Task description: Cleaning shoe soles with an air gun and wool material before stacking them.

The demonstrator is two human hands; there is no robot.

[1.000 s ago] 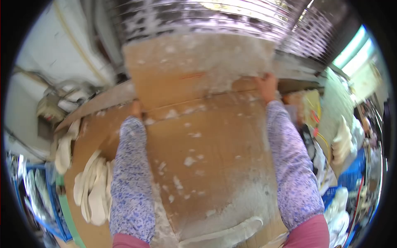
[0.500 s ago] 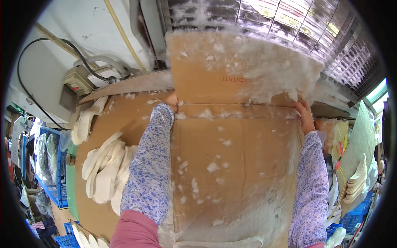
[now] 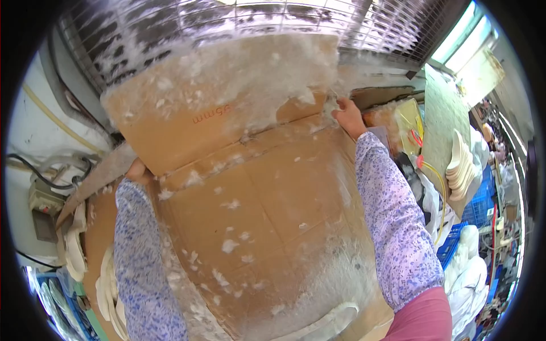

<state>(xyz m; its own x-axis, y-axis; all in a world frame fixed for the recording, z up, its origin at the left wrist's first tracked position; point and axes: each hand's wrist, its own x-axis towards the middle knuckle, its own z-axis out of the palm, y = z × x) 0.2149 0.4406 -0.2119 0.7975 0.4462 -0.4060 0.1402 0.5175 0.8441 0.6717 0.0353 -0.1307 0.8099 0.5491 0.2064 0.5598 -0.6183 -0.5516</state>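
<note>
A large brown cardboard sheet (image 3: pixel 273 199) lies in front of me, dusted with loose white fluff. Its far part, an upright cardboard flap (image 3: pixel 170 131), stands along a crease and carries more fluff. My left hand (image 3: pixel 139 171) is closed at the left end of that crease, its fingers mostly hidden by the cardboard. At the right end, my right hand (image 3: pixel 348 117) has its fingers bent in a grip on the cardboard edge. Both arms wear flowered sleeves. A curved white strip (image 3: pixel 327 324) lies on the sheet's near part.
White sole-shaped pads (image 3: pixel 108 284) are piled beside my left forearm. Behind the flap rises a fluff-covered wire mesh (image 3: pixel 227 17). On the right are a stack of curved pale pieces (image 3: pixel 459 165), a yellow hose (image 3: pixel 442 199) and blue crates (image 3: pixel 478 199). A switch box (image 3: pixel 46 196) is at the left wall.
The view has swung to the right, so the flap and crease now look slanted. Both hands remain at the crease ends. The right fingers, looser before, are now more bent at the cardboard edge.
</note>
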